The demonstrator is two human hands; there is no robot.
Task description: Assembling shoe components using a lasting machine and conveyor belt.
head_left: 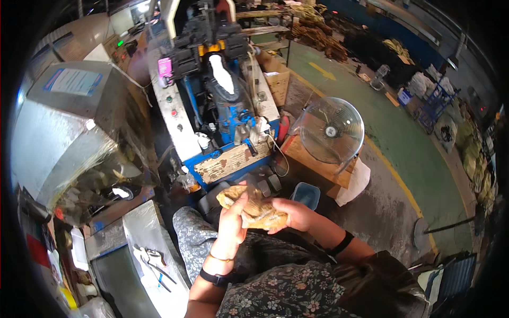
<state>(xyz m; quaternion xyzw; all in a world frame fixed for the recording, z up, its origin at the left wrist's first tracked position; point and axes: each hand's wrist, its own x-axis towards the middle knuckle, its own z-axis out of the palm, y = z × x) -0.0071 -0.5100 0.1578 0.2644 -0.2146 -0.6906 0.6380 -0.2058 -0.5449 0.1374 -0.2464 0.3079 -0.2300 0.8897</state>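
In front of my lap I hold a tan shoe upper (254, 204) with pale patches along its folds. My left hand (231, 220) grips its left side, thumb lying on top. The fingers of my right hand (297, 213) are closed on the right end, partly hidden behind it. Beyond my hands stands a blue and white shoe-lasting machine (220, 167). A white sole-shaped piece (221, 76) rests bottom up on a dark shoe in that machine.
On the left is a metal hooded unit (69, 122), with a white dark-rimmed piece (123, 193) inside. Pincers (154, 258) lie on a plastic-covered surface nearby. Right of the machine, a round fan (331, 131) stands by a wooden box (310, 164). A blue-grey bin (306, 195) sits below.
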